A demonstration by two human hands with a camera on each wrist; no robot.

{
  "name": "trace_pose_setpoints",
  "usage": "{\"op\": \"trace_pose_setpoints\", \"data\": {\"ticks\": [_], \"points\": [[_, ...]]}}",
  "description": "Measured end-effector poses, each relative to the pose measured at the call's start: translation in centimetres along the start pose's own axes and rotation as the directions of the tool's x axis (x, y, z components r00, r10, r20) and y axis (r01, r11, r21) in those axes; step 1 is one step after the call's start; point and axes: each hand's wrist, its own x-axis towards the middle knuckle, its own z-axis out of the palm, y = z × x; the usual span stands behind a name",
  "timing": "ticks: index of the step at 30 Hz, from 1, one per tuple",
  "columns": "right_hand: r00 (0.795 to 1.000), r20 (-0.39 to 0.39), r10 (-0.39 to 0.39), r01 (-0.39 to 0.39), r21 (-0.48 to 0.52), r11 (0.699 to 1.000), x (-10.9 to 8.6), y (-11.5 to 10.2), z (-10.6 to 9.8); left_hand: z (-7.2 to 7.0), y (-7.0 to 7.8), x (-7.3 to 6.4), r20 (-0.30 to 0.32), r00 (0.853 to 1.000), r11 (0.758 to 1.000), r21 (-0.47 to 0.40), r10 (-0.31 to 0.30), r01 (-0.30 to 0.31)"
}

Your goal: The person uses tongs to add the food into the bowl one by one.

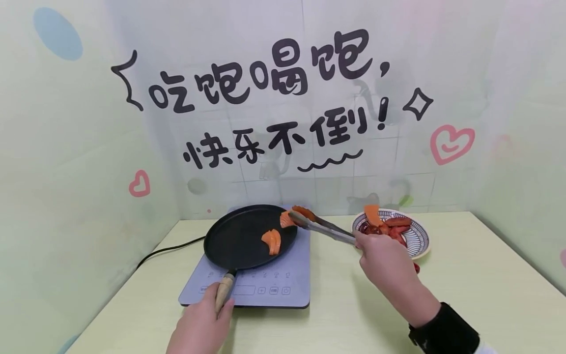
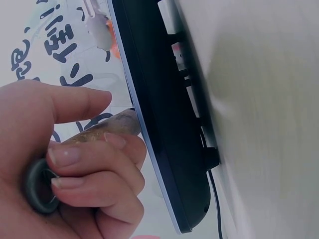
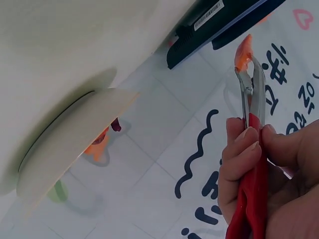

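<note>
My left hand (image 1: pixel 201 322) grips the wooden handle (image 1: pixel 225 289) of a round black frying pan (image 1: pixel 243 236). In the left wrist view the fingers of my left hand (image 2: pixel 94 169) curl round that handle. My right hand (image 1: pixel 389 268) holds metal tongs (image 1: pixel 329 232), whose red grips show in the right wrist view. Between the tongs' tips an orange, salmon-like slice (image 1: pixel 287 219) is pinched, above the pan's right rim. Orange slices (image 1: pixel 271 242) lie together inside the pan, on its right side. My right forearm wears a black band (image 1: pixel 444 329).
Under the pan is a flat induction cooker (image 1: pixel 296 287) with a black cord (image 1: pixel 168 250) running left. A patterned plate (image 1: pixel 420 241) with orange and red food pieces stands right, behind my right hand. A printed wall (image 1: pixel 327 196) closes off the table's (image 1: pixel 336 314) back.
</note>
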Motion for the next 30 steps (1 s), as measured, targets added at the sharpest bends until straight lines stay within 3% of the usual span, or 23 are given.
{"op": "trace_pose_setpoints", "data": {"ticks": [7, 14, 30], "points": [[0.998, 0.06, -0.006, 0.01, -0.055, 0.998, 0.5, -1.0, 0.9, 0.0, 0.1, 0.1, 0.015, 1.0, 1.0, -0.002, -0.013, 0.013], [0.999, 0.052, 0.003, -0.001, -0.049, 0.999, 1.8, -2.0, 2.2, -0.2, 0.3, 0.2, 0.041, 0.998, 0.999, 0.008, -0.046, 0.046], [0.998, 0.055, 0.016, -0.014, -0.03, 0.999, 3.2, -3.6, 3.9, -0.1, 0.2, 0.1, 0.025, 0.999, 0.999, 0.004, -0.042, 0.042]]}}
